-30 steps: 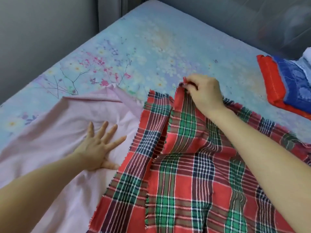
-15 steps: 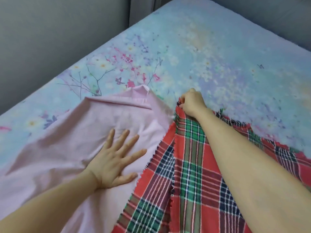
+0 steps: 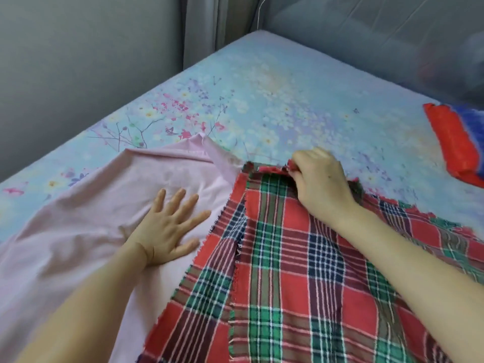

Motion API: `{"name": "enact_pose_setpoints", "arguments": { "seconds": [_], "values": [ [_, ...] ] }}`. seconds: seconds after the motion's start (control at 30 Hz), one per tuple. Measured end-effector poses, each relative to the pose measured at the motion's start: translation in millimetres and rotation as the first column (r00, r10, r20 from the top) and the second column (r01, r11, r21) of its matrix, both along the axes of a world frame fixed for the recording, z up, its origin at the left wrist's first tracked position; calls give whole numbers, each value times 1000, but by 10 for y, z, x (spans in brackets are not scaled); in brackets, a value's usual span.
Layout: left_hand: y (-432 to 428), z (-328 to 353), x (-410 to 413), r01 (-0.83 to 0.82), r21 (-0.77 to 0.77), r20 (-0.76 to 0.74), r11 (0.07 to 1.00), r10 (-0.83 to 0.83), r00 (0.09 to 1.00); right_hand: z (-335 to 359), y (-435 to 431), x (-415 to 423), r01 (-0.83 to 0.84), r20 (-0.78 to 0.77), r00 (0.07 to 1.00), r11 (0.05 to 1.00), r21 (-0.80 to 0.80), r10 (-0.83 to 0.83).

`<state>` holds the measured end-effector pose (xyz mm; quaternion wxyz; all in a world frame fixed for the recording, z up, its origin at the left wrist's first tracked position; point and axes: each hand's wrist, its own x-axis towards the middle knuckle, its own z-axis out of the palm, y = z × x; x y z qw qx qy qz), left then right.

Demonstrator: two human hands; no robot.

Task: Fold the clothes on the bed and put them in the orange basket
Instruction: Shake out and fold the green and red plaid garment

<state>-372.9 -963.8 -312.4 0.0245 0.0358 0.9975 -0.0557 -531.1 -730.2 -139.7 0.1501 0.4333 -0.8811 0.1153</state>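
Red-green-navy plaid cloth [image 3: 301, 271], plain pale pink cloth [image 3: 91, 205], light blue floral bedsheet [image 3: 275, 100].

Red-green plaid cloth [image 3: 301, 279] overlapping pink cloth [image 3: 86, 218]

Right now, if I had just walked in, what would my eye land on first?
The red, green and navy plaid cloth stands out first, spread over the near right of the light blue floral bedsheet, with the right hand pinching its far edge. To its left, the left hand lies flat with fingers spread on a pale pink fabric.
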Motion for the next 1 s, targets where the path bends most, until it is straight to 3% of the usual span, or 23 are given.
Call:
{"name": "enact_pose_setpoints", "arguments": {
  "seconds": [0.1,0.17,0.23,0.3,0.4,0.47,0.53,0.67,0.8,0.9,1.0],
  "values": [
    [272,198,103,-217,-135,-5,967,218,976,143,391,378,6,-2,1000,1000,16,-6],
    [597,403,261,-363,-219,100,906,391,915,312,576,603,46,70,997,999,-5,-46],
    [932,587,465,-512,-106,166,853,523,836,476,689,808,84,100,992,994,-76,-76],
    [1169,878,729,-618,142,125,773,606,786,733,778,1042,106,126,988,987,-122,-90],
    [1431,1409,911,-532,553,-1,641,640,769,1157,827,1299,85,101,992,987,-137,-72],
    [1632,1814,939,-414,663,-8,624,558,830,1539,846,1442,51,60,997,982,-183,-40],
    [1799,2233,968,-366,725,88,584,448,890,2025,885,1589,48,20,999,974,-222,-45],
    [2170,2885,1094,-305,736,156,604,288,945,2920,999,1734,61,-40,996,951,-304,-77],
    [2295,3244,1223,-324,748,90,579,396,914,3441,1130,1800,57,-34,997,937,-345,-73],
    [2014,3523,1297,-305,803,-55,512,574,817,3724,1352,1785,134,-43,986,926,-353,-159],
    [1722,3682,1333,-369,675,-6,639,505,863,3774,1471,1827,157,-15,985,929,-336,-172]
  ]
}}
